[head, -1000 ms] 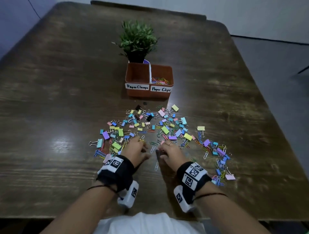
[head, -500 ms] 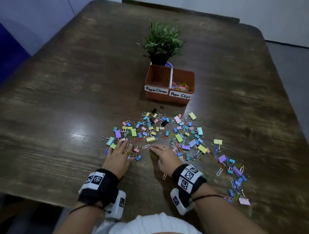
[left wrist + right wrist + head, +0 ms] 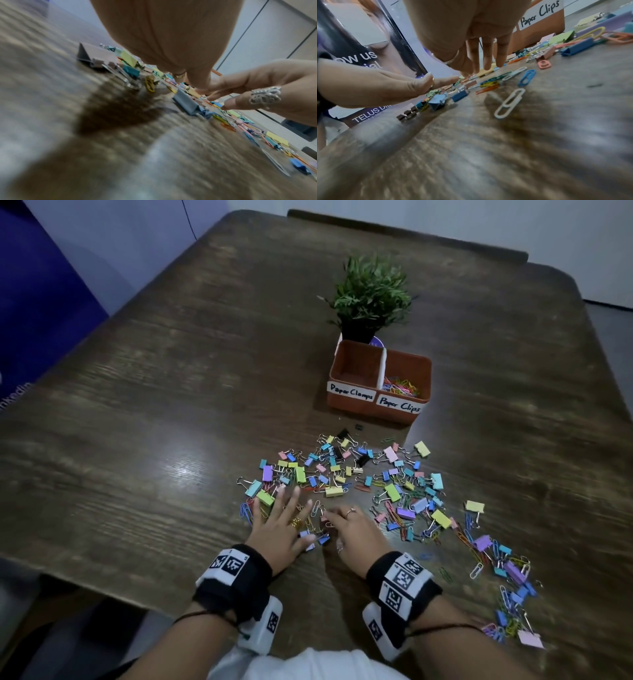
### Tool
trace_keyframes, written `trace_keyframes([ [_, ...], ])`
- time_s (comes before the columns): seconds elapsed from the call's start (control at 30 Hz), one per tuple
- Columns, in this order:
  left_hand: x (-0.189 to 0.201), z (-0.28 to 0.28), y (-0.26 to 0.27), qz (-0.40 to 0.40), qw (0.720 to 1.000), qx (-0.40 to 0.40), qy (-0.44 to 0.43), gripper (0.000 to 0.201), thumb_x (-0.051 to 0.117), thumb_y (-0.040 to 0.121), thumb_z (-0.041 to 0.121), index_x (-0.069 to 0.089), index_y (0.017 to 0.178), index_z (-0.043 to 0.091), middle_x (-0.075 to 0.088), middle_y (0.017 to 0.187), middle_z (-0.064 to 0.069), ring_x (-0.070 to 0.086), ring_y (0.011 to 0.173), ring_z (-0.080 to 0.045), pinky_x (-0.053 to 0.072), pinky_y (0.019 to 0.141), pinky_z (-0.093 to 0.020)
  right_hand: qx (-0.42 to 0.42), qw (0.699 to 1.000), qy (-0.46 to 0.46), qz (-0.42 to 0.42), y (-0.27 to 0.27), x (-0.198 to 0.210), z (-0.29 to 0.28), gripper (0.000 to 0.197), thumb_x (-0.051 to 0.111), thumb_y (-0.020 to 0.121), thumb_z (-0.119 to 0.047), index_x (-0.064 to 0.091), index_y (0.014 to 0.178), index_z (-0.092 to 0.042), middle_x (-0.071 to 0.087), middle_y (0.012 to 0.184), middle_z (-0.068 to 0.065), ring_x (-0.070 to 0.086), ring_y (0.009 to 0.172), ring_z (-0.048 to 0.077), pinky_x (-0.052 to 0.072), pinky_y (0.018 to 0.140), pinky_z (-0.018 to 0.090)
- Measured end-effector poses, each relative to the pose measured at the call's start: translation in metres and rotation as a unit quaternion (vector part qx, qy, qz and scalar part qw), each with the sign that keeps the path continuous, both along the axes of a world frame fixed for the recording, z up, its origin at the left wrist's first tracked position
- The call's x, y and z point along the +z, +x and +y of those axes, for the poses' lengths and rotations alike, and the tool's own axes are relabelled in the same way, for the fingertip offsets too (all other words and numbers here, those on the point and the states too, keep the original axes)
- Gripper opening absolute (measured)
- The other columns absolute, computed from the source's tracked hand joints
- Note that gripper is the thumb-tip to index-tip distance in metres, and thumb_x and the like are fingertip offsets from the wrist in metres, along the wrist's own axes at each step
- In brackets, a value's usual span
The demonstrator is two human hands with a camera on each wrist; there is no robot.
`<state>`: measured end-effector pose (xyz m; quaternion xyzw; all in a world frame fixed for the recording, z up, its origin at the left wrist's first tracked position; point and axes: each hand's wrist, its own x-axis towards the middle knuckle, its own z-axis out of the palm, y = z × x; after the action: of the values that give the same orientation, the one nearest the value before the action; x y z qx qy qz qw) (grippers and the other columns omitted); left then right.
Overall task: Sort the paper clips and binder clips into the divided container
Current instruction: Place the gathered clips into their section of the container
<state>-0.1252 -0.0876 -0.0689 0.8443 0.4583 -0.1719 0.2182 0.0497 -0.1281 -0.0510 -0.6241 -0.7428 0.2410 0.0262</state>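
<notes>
Left hand (image 3: 281,527) had slid left of right hand (image 3: 352,534), both spread-fingered, gripping nothing; best rake paper clips (image 3: 317,510) together before pinching.

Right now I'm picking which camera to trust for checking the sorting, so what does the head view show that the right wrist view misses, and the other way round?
Only the head view shows inside the container: paper clips in the right section, the "Paper Clamps" section looking empty, and the plant behind it.

Only the right wrist view shows the white paper clip close up and a poster beside the table.

Both show the left hand and right hand, fingers extended over the clip pile, and the "Paper Clips" label.
</notes>
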Motion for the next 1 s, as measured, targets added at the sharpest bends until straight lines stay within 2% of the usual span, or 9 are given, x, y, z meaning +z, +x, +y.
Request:
trace_keyframes([
  [0.07, -0.002, -0.004, -0.009, -0.012, 0.999, 0.040, 0.030, 0.101, -0.036, 0.053, 0.077, -0.012, 0.138, 0.027, -0.033, 0.146, 0.002, -0.035, 0.132, -0.024, -0.021, 0.100, -0.053, 0.016, 1.000, -0.003, -0.009, -0.007, 0.003, 0.004, 0.062, 0.051, 0.085, -0.005, 0.035, 0.141, -0.026, 0.028, 0.149, -0.002, 0.025, 0.135, 0.021, 0.027, 0.113, 0.040],
  [0.13, 0.002, -0.007, -0.020, -0.043, 0.992, 0.101, 0.058, 0.079, -0.005, 0.081, 0.071, 0.008, 0.141, 0.022, -0.019, 0.153, 0.004, -0.021, 0.141, -0.021, -0.017, 0.105, -0.050, 0.030, 0.998, -0.007, -0.051, -0.013, 0.004, 0.007, 0.061, 0.053, 0.085, -0.006, 0.036, 0.141, -0.026, 0.021, 0.153, 0.000, 0.018, 0.140, 0.024, 0.023, 0.114, 0.043],
  [0.2, 0.004, -0.009, -0.034, -0.103, 0.974, 0.173, 0.102, 0.044, 0.040, 0.096, 0.041, 0.049, 0.131, 0.017, 0.020, 0.154, -0.001, 0.018, 0.142, -0.023, 0.006, 0.115, -0.049, 0.017, 0.995, -0.008, -0.099, -0.016, 0.004, 0.008, 0.055, 0.053, 0.086, -0.010, 0.040, 0.138, -0.023, 0.021, 0.153, 0.003, 0.015, 0.141, 0.026, 0.022, 0.113, 0.046],
  [0.27, 0.000, -0.007, -0.048, -0.141, 0.954, 0.209, 0.162, 0.028, 0.063, 0.085, 0.012, 0.066, 0.113, 0.011, 0.050, 0.134, -0.007, 0.047, 0.123, -0.025, 0.037, 0.106, -0.042, -0.008, 0.994, 0.002, -0.112, -0.016, 0.004, 0.009, 0.049, 0.052, 0.086, -0.009, 0.046, 0.133, -0.017, 0.028, 0.149, 0.006, 0.019, 0.138, 0.027, 0.027, 0.111, 0.043],
  [0.47, -0.013, 0.016, -0.067, -0.192, 0.930, 0.312, 0.032, 0.027, 0.054, 0.087, 0.003, 0.061, 0.112, 0.005, 0.057, 0.105, -0.006, 0.057, 0.101, -0.027, 0.049, 0.087, -0.033, -0.023, 0.998, -0.028, -0.051, -0.036, 0.001, 0.025, 0.046, 0.046, 0.085, 0.009, 0.045, 0.128, -0.006, 0.045, 0.133, 0.012, 0.038, 0.123, 0.025, 0.041, 0.101, 0.035],
  [0.6, -0.012, 0.026, -0.054, -0.150, 0.945, 0.289, 0.013, 0.034, 0.057, 0.088, 0.005, 0.059, 0.122, 0.005, 0.045, 0.128, -0.009, 0.052, 0.113, -0.021, 0.037, 0.099, -0.019, -0.042, 0.997, -0.045, -0.039, -0.053, -0.001, 0.040, 0.038, 0.049, 0.092, -0.006, 0.043, 0.130, -0.006, 0.041, 0.136, 0.013, 0.036, 0.127, 0.025, 0.036, 0.105, 0.032],
  [0.7, -0.010, 0.027, -0.046, -0.115, 0.960, 0.252, 0.033, 0.047, 0.066, 0.083, 0.015, 0.054, 0.128, 0.016, 0.042, 0.129, -0.005, 0.045, 0.117, -0.018, 0.036, 0.104, -0.024, -0.013, 0.998, -0.050, -0.025, -0.063, -0.001, 0.049, 0.044, 0.056, 0.090, -0.019, 0.044, 0.132, -0.009, 0.036, 0.140, 0.011, 0.033, 0.129, 0.025, 0.034, 0.105, 0.036],
  [0.8, -0.002, 0.027, -0.042, -0.065, 0.978, 0.166, 0.109, 0.047, 0.067, 0.080, 0.034, 0.056, 0.125, 0.026, 0.037, 0.130, 0.001, 0.035, 0.120, -0.016, 0.039, 0.101, -0.030, 0.006, 0.999, -0.042, -0.022, -0.063, -0.005, 0.054, 0.037, 0.059, 0.088, -0.013, 0.051, 0.123, -0.009, 0.043, 0.132, 0.010, 0.037, 0.123, 0.024, 0.037, 0.101, 0.035],
  [1.0, 0.007, 0.036, -0.037, -0.017, 0.991, 0.090, 0.096, 0.038, 0.063, 0.081, 0.042, 0.061, 0.116, 0.028, 0.039, 0.129, 0.005, 0.031, 0.120, -0.017, 0.042, 0.098, -0.032, 0.016, 0.999, -0.045, -0.024, -0.055, -0.006, 0.048, 0.021, 0.051, 0.086, 0.001, 0.054, 0.106, -0.005, 0.053, 0.113, 0.013, 0.048, 0.107, 0.026, 0.046, 0.090, 0.036],
])
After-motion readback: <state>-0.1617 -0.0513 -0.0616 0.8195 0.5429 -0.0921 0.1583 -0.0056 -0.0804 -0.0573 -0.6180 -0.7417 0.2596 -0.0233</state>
